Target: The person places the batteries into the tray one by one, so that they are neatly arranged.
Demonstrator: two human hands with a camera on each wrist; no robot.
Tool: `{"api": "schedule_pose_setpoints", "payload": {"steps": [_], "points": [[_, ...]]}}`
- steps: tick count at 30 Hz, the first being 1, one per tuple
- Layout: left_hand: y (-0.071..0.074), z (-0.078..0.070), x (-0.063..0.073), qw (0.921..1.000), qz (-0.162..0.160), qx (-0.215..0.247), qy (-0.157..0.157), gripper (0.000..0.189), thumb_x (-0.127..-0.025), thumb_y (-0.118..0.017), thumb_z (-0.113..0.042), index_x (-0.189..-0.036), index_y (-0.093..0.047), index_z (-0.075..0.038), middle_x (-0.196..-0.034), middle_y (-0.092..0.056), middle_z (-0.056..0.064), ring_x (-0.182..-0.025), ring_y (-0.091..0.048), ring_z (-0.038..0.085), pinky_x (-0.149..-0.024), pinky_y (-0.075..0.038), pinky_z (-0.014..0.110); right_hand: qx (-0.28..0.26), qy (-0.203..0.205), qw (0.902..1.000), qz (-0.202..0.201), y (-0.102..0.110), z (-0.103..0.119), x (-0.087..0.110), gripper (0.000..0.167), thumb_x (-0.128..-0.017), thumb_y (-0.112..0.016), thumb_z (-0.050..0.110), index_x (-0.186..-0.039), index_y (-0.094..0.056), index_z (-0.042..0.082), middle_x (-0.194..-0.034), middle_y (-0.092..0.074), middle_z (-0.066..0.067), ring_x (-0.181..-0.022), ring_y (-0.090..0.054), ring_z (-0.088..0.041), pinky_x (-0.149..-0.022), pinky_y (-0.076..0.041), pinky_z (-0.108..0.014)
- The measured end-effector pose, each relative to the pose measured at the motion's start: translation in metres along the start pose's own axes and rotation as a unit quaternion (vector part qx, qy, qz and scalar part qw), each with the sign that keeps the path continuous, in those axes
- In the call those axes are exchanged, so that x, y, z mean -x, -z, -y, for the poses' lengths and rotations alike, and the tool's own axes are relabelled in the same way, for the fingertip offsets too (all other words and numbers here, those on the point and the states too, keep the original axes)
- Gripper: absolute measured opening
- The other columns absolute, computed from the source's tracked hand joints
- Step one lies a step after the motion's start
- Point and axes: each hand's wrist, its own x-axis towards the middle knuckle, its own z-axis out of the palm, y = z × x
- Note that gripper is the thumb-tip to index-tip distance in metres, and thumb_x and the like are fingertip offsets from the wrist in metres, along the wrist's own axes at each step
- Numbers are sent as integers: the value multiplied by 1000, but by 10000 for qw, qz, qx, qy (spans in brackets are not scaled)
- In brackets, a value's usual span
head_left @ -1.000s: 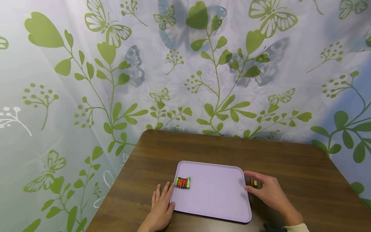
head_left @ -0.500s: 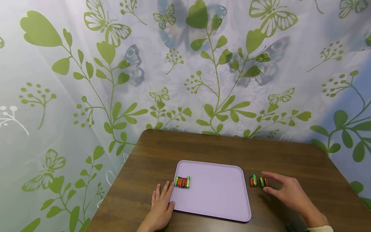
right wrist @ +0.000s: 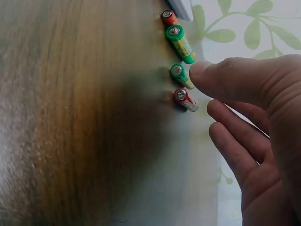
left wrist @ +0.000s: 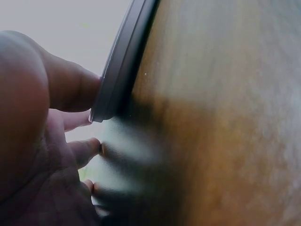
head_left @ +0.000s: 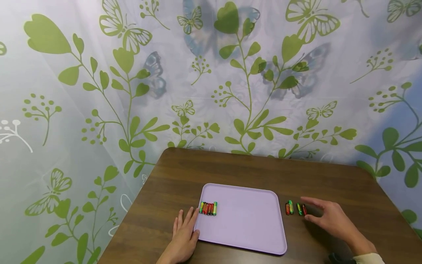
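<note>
Right hand (head_left: 333, 218): thumb and fingers apart, nothing gripped. Just past its fingertips: red battery (head_left: 304, 209), then green battery (head_left: 299, 209); contact unclear. Beyond these: second pair of batteries (head_left: 291, 207). Farther: lilac tray (head_left: 245, 220); at its far side, battery row (head_left: 208, 208). Farthest: left hand (head_left: 181, 236), fingers slightly spread, thumb on tray rim. Risks: a fingertip brush could roll loose batteries; a left-hand push could skew the row.

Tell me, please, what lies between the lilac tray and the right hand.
In the head view, four red or green batteries lie between the lilac tray and the right hand.
</note>
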Motion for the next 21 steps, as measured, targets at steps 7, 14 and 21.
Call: {"api": "schedule_pose_setpoints", "payload": {"steps": [7,14,21], "points": [[0,0,1,10000,-7,-19,-13,68,-105,-62,-6,-168,-39,-3,-176,-29,31,-162,-2,66,-125,1,83,-7,-9,9999,131,-7,-6,-1,61,-80,-98,20,-136,-77,13,-132,-80,-13,-114,-77,-37,-85,-65,-39],[0,0,2,10000,50,23,33,68,-106,-61,-7,-169,-38,-4,-177,-27,31,-163,1,65,-125,3,83,-72,-75,9998,161,-13,-9,-1,56,-81,-97,19,-135,-78,16,-130,-80,-12,-112,-78,-38,-84,-64,-36],[0,-1,1,10000,34,-4,24,68,-105,-62,-7,-169,-38,-4,-176,-29,31,-163,-1,66,-125,2,83,86,-94,9999,28,-12,-9,0,54,-81,-97,20,-132,-79,17,-127,-81,-10,-113,-77,-36,-85,-65,-44]]}}
